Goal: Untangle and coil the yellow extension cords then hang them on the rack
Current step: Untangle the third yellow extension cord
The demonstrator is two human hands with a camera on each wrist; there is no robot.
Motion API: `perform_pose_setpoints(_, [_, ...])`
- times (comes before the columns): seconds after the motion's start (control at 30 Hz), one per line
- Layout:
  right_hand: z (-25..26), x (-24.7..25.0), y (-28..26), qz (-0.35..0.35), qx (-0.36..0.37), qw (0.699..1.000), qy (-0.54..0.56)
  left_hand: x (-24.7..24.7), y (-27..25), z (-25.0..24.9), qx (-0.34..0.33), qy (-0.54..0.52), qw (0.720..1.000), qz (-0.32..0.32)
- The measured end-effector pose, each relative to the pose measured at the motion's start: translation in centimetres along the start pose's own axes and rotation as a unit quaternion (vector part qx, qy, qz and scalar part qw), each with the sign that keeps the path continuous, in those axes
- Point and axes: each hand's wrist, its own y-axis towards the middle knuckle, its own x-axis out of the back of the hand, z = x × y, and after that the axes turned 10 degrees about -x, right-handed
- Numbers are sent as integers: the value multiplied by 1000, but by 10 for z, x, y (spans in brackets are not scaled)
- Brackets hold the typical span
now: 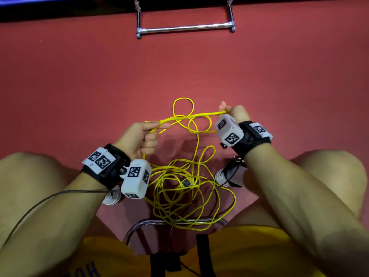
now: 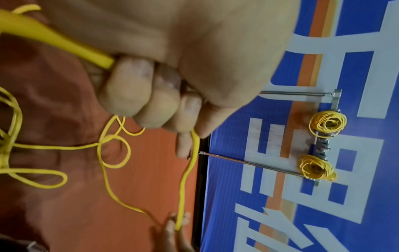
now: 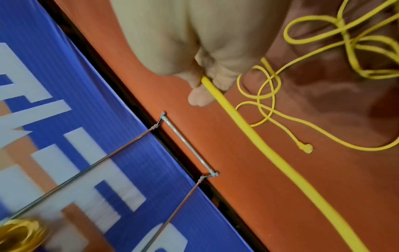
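Head view: one yellow extension cord (image 1: pixel 187 116) stretched between two hands above a red floor (image 1: pixel 79 86).

Its taut span runs from the left hand (image 1: pixel 139 136), whose fingers are curled round the cord, to the right hand (image 1: pixel 235 112), which pinches it between thumb and curled fingers. Below and between the hands the rest of the cord lies in a loose tangle (image 1: pixel 179 188) on the floor, with a dark plug (image 1: pixel 186 183) in the middle; a yellow connector end (image 3: pixel 306 148) shows in the right wrist view. Whether the tangle is one cord or more, I cannot tell. Two coiled yellow bundles (image 2: pixel 328 123) (image 2: pixel 316 168) already hang on the metal rack (image 2: pixel 333 102) against the blue banner (image 2: pixel 367 170), well apart from the hands.
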Motion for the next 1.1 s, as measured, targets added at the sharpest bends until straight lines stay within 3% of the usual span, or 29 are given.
perform_pose_setpoints(0.07, [6, -11, -6, 38, 39, 994, 100, 11, 6, 7, -10, 31, 998, -61])
perform_pose_setpoints(0.1, [6, -21, -9, 70, 67, 991, 90, 15, 9, 13, -9, 47, 995, -90])
perform_pose_setpoints(0.23, [-14, -44, -39, 186, 158, 958, -150, 29, 14, 26, -12, 104, 978, -183])
perform_pose_setpoints(0.37, [-44, -38, -47, 266, 124, 895, -337, 34, 17, 17, -91, 80, 957, -262])
perform_pose_setpoints(0.43, [-65, -35, -47, 305, 95, 859, -400, 31, 16, 15, -43, 32, 975, -217])
perform_pose_setpoints(0.5, [-85, -31, -45, 348, 62, 810, -467, 26, 14, 13, 9, -30, 991, -129])
perform_pose_setpoints(0.57, [-100, -24, -42, 385, 18, 771, -507, 19, 12, 10, 21, -91, 993, -73])
perform_pose_setpoints(0.67, [-112, -17, -44, 403, 23, 698, -592, 9, 11, 5, -8, -165, 985, -52])
perform_pose_setpoints(0.73, [-112, -15, -40, 364, 55, 666, -649, 5, 11, 2, -29, -162, 984, -67])
perform_pose_setpoints(0.77, [-109, -15, -35, 316, 78, 677, -660, 4, 12, 2, -39, -145, 986, -71])
perform_pose_setpoints(0.8, [-104, -17, -31, 257, 99, 713, -645, 1, 11, 1, -46, -124, 989, -66])
perform_pose_setpoints(0.87, [-85, -23, -29, 122, 101, 832, -532, -6, 5, 2, -44, -82, 995, -38])
perform_pose_setpoints(0.9, [-77, -25, -28, 83, 63, 886, -451, -10, 1, 3, -39, -69, 997, -17])
perform_pose_setpoints(0.93, [-70, -27, -31, 76, 11, 923, -378, -14, -4, 4, -33, -59, 998, 9])
perform_pose_setpoints(1.0, [-65, -29, -29, 125, -75, 936, -319, -19, -8, 10, -29, -31, 997, 63])
perform_pose_setpoints(1.1, [-73, -34, -24, 183, -128, 948, -227, -20, -10, 25, -25, 33, 990, 131])
